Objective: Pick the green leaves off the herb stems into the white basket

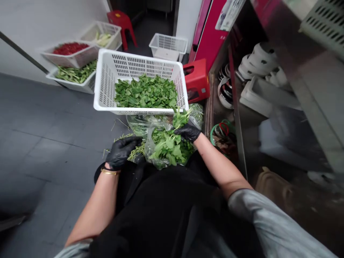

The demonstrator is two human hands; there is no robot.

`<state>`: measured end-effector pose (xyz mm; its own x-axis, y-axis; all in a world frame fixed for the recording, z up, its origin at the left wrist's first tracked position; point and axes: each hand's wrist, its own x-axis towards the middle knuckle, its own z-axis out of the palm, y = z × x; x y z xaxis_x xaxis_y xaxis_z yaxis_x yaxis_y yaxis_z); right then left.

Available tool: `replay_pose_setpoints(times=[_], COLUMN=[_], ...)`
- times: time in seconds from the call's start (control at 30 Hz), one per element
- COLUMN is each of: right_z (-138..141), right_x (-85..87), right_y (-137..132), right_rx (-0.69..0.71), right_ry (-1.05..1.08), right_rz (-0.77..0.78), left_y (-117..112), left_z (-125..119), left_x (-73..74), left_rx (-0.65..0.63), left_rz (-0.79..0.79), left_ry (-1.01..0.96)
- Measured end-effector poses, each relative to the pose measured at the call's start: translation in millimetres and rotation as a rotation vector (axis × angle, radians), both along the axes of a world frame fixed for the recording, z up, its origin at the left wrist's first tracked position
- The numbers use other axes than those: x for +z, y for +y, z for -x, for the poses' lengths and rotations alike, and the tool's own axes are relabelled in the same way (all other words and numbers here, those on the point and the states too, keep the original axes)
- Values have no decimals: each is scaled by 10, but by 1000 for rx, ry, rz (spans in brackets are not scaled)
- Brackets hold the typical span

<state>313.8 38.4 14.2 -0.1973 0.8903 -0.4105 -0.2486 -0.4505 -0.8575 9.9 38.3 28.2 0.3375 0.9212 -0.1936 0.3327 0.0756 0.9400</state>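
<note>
Both my hands wear black gloves. My right hand is closed round a sprig of leafy greens, lifted just under the near rim of a white plastic basket that holds picked green leaves. My left hand is closed on thin bare stems at the edge of a clear plastic bag full of leafy greens, which rests on my lap against a black apron.
Stems litter the grey floor. At the far left stand white baskets with red chillies, green vegetables and pale vegetables. An empty white basket, red stools and a steel shelf of bowls stand nearby.
</note>
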Motion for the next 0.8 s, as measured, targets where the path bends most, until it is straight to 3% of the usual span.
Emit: replay_pose_setpoints(times=[0.03, 0.1, 0.2, 0.27, 0.37, 0.47, 0.67, 0.8], right_z=[149, 477, 904, 1059, 1102, 1055, 979, 864], right_x=[11, 37, 110, 181, 301, 414, 519, 536], right_y=[-29, -79, -134, -152, -152, -138, -50, 69], right_rx=[34, 127, 242, 310, 347, 223, 101, 25], right_ry=[31, 85, 78, -8, -53, 87, 245, 149], right_rz=[30, 42, -70, -154, -218, -254, -318, -289], left_y=[-94, -282, -515, -621, -706, -706, -531, -382], left_z=[24, -21, -152, -171, -97, -29, -119, -174], left_x=[126, 240, 157, 69, 53, 151, 299, 303], left_rx=[39, 6, -70, -38, 89, 134, -67, -24], left_rz=[27, 145, 430, 518, 564, 605, 450, 422], left_ry=[-115, -294, -516, -640, -729, -745, -711, -671])
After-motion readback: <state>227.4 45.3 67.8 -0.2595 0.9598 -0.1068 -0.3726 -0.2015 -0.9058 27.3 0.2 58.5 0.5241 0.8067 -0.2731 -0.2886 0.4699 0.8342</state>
